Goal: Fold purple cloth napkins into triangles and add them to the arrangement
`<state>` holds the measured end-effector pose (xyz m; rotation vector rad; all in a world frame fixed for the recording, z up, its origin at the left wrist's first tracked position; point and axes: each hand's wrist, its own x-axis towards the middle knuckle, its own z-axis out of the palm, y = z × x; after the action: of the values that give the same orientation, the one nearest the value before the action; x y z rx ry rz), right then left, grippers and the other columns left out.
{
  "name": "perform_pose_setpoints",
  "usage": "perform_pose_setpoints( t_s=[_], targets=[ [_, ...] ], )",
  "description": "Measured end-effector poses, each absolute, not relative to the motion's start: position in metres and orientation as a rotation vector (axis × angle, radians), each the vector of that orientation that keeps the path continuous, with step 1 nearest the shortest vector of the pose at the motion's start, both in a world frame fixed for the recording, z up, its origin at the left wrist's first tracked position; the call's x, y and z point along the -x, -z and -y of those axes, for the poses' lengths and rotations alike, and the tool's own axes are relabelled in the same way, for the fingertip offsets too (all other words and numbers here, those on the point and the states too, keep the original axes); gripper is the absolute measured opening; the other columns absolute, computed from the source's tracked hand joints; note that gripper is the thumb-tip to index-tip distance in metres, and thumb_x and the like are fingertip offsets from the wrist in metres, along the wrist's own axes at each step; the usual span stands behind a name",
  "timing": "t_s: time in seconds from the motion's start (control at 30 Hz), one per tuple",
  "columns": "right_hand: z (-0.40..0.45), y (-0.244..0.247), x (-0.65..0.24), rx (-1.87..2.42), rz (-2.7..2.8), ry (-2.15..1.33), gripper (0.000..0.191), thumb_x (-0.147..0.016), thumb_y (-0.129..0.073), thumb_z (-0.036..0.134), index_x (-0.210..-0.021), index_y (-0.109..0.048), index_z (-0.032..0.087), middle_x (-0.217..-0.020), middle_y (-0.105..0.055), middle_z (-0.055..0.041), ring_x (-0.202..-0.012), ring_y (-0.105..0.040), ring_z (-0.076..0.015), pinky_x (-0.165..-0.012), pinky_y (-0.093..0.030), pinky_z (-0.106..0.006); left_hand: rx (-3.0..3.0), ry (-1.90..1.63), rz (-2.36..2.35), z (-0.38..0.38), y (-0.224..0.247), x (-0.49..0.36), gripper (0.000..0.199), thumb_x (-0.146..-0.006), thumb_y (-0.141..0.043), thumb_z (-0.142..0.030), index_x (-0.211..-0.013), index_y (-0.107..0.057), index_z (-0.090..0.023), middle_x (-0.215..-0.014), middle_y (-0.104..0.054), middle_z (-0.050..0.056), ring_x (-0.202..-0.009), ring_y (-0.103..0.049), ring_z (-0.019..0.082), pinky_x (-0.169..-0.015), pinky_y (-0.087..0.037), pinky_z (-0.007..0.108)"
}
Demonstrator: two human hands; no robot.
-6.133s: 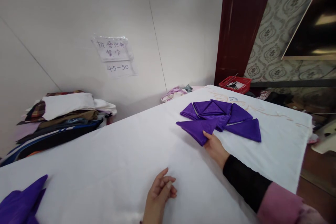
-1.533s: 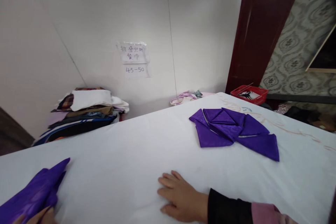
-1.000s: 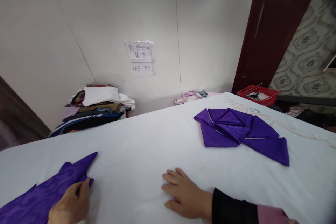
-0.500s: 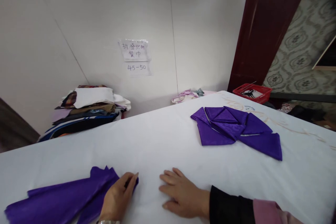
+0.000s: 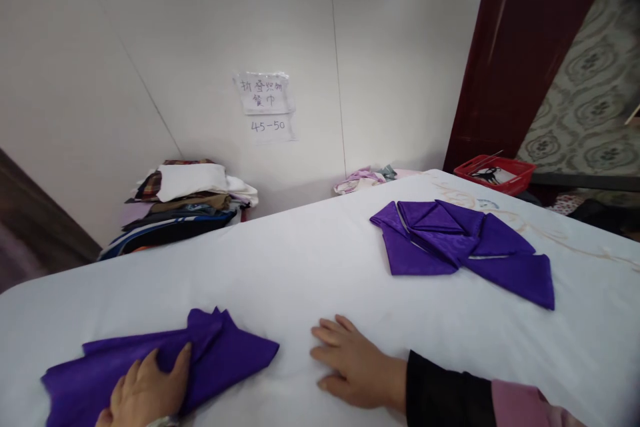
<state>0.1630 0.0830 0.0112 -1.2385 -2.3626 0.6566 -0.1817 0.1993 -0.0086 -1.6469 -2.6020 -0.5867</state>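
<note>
A purple cloth napkin (image 5: pixel 235 353) lies loosely folded at the lower left, with a pointed end toward the right. My left hand (image 5: pixel 150 387) rests on its middle, thumb apart from the fingers. No pinched fabric shows there. My right hand (image 5: pixel 353 363) lies palm down on the white tablecloth (image 5: pixel 300 260), fingers spread, a short way right of the napkin's point and holding nothing. Farther back on the right, several folded purple napkins (image 5: pixel 440 240) overlap in a group.
Behind the table's far edge, a stack of folded clothes (image 5: pixel 185 200) stands against the white wall. Pink fabric (image 5: pixel 363 180) lies at the back middle. A red basket (image 5: pixel 520 177) sits beyond the far right corner. A handwritten sign (image 5: pixel 267 107) hangs on the wall.
My left hand has let go of the napkin's pointed end and moved left onto its middle. The point now lies on the table. My right hand stays flat; the view has shifted slightly left.
</note>
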Motion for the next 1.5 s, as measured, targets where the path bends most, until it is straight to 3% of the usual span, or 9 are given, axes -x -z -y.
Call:
perform_pose_setpoints(
  t_s=[0.13, 0.27, 0.53, 0.8, 0.93, 1.03, 1.1, 1.3, 1.5],
  targets=[
    [-0.083, -0.013, -0.163, 1.251, 2.399, -0.679, 0.038, -0.086, -0.047, 0.038, -0.120, -0.051, 0.022, -0.140, -0.038, -0.0067, -0.133, -0.022, -0.0219, -0.110, -0.009, -0.044, 1.651, 0.348, 2.642, -0.195, -0.001, 0.167, 0.059, -0.076, -0.037, -0.050, -0.121, -0.051, -0.015, -0.136, -0.044, 0.013, -0.127, -0.034, 0.029, -0.099, -0.029, 0.050],
    [-0.083, -0.006, -0.165, 1.242, 2.432, -0.646, 0.041, -0.088, -0.044, 0.037, -0.126, -0.048, 0.023, -0.142, -0.036, -0.0075, -0.134, -0.022, -0.0225, -0.109, -0.013, -0.046, 1.740, 0.313, 2.585, -0.185, -0.009, 0.143, 0.062, -0.081, -0.031, -0.057, -0.122, -0.050, -0.014, -0.135, -0.045, 0.013, -0.128, -0.034, 0.028, -0.101, -0.026, 0.048],
    [-0.086, 0.030, -0.172, 1.208, 2.473, -0.469, 0.044, -0.089, -0.040, 0.043, -0.130, -0.046, 0.027, -0.143, -0.034, -0.0053, -0.133, -0.024, -0.0247, -0.108, -0.020, -0.051, 1.881, 0.360, 2.568, -0.176, 0.001, 0.125, 0.075, -0.075, -0.044, -0.064, -0.132, -0.039, -0.015, -0.142, -0.036, 0.014, -0.133, -0.023, 0.030, -0.105, -0.016, 0.051],
    [-0.087, 0.042, -0.176, 1.191, 2.537, -0.313, 0.045, -0.088, -0.043, 0.043, -0.130, -0.046, 0.028, -0.143, -0.034, -0.0043, -0.132, -0.027, -0.0262, -0.107, -0.025, -0.052, 1.835, 0.570, 2.536, -0.172, -0.001, 0.127, 0.037, -0.088, -0.039, -0.040, -0.116, -0.056, -0.023, -0.129, -0.054, 0.005, -0.126, -0.038, 0.026, -0.103, -0.026, 0.044],
    [-0.087, 0.047, -0.177, 1.174, 2.540, -0.268, 0.046, -0.087, -0.044, 0.043, -0.130, -0.046, 0.028, -0.143, -0.034, -0.0047, -0.131, -0.029, -0.0278, -0.105, -0.026, -0.054, 1.789, 0.672, 2.499, -0.169, -0.011, 0.126, 0.035, -0.092, -0.032, -0.037, -0.113, -0.057, -0.025, -0.120, -0.060, 0.004, -0.119, -0.045, 0.022, -0.102, -0.029, 0.042],
    [-0.088, 0.049, -0.178, 1.159, 2.542, -0.256, 0.046, -0.087, -0.044, 0.043, -0.130, -0.047, 0.028, -0.142, -0.035, -0.0049, -0.131, -0.029, -0.0286, -0.105, -0.027, -0.054, 1.833, 0.772, 2.373, -0.165, -0.019, 0.118, 0.037, -0.093, -0.029, -0.035, -0.121, -0.052, -0.024, -0.125, -0.056, 0.004, -0.120, -0.045, 0.018, -0.106, -0.023, 0.039],
    [-0.088, 0.050, -0.178, 1.153, 2.535, -0.248, 0.046, -0.087, -0.045, 0.043, -0.130, -0.047, 0.028, -0.142, -0.035, -0.0048, -0.131, -0.029, -0.0286, -0.105, -0.028, -0.054, 2.010, 0.857, 2.174, -0.162, -0.022, 0.107, 0.036, -0.093, -0.032, -0.035, -0.122, -0.051, -0.024, -0.127, -0.055, 0.003, -0.121, -0.044, 0.017, -0.108, -0.022, 0.037],
    [-0.091, 0.052, -0.180, 1.123, 2.529, -0.209, 0.045, -0.086, -0.047, 0.042, -0.129, -0.048, 0.028, -0.141, -0.037, -0.0053, -0.129, -0.033, -0.0289, -0.103, -0.030, -0.053, 2.827, 0.756, 1.520, -0.152, -0.005, 0.062, 0.033, -0.089, -0.041, -0.036, -0.116, -0.055, -0.023, -0.112, -0.064, 0.003, -0.106, -0.056, 0.016, -0.093, -0.039, 0.032],
    [-0.090, 0.053, -0.180, 1.105, 2.496, -0.218, 0.044, -0.085, -0.048, 0.042, -0.127, -0.050, 0.029, -0.140, -0.039, -0.0053, -0.128, -0.035, -0.0291, -0.103, -0.031, -0.052, 2.476, 0.834, 1.925, -0.156, -0.002, 0.070, 0.039, -0.067, -0.062, -0.016, -0.104, -0.063, -0.028, -0.113, -0.064, 0.002, -0.113, -0.049, 0.024, -0.104, -0.023, 0.048]
  ],
)
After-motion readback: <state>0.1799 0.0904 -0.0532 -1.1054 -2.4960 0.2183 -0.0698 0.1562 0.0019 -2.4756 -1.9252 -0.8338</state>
